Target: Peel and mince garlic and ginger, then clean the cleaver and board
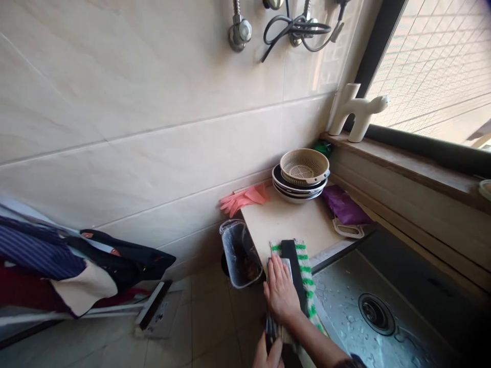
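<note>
My right hand (282,291) lies flat with its fingers stretched out, pressing on the broad metal blade of a knife (287,262). Below it, at the bottom edge, my left hand (267,352) is closed around the dark handle of that knife. Much of the blade is hidden under the right hand. Beside and partly under the blade is a long dark block (294,266) that looks like a whetstone. A green-and-white striped cloth (307,276) is spread beneath the block on the counter.
Right of my hands is a sink (345,286) with a drain (376,314). A lined bin (241,253) stands left of the counter (284,222). Behind are pink gloves (245,199), a stack of bowls (299,193) under a beige colander (305,166), and a purple bag (343,205).
</note>
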`<state>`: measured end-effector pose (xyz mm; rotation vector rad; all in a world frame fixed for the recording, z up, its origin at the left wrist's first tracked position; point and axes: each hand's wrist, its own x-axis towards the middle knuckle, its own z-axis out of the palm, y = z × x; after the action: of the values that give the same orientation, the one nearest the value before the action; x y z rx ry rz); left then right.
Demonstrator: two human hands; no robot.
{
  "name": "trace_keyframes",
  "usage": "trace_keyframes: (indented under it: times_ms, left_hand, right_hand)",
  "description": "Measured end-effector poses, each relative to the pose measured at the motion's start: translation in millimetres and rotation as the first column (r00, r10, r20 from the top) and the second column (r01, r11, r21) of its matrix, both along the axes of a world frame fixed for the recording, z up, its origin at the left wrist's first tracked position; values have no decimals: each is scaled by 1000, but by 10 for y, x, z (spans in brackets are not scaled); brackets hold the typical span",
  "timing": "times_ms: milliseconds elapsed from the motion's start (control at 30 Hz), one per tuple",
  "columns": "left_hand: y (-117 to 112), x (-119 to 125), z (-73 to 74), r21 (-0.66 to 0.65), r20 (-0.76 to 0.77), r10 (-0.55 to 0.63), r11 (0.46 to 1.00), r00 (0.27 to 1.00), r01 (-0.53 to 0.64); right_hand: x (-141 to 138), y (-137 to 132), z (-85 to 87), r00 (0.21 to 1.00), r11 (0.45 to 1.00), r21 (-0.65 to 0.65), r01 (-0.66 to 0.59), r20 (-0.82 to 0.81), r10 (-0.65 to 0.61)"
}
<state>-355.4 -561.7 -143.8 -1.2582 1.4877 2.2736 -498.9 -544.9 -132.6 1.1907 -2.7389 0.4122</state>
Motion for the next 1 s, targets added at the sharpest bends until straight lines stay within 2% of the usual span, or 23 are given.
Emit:
trace_keyframes:
  times_ms: [67,200,400,600,800,933,1000]
  left_hand:
    - [-11,-21,1,-14,-36,-35,999,999,34]
    - [-77,-248,131,19,-61,-35,999,998,37]
    - [42,11,-30,-52,-47,-74,996,996,72]
    - [-7,-273,209,30,-51,3,1000,999,-2]
    - [86,-18,66,8,-22,-23,1000,1000,23]
    - [16,-248,216,27,-48,-11,1000,999,13]
    - [15,-273,246,20,-56,0,1000,998,2]
  right_hand:
    - [-14,-3,-2,1000,1000,-3,8,-5,-8]
    - [-232,-118,75,997,999,35,29,74,-32]
    - [28,19,-26,1000,1000,8,-12,7,11]
    - [-248,-103,131,996,998,60,-3,89,-2]
    - [6,19,24,1000,1000,28,-11,-2,11]
    - [-209,-80,81,998,999,34,0,68,-2]
    - [-235,-84,94,997,1000,30,-6,73,4]
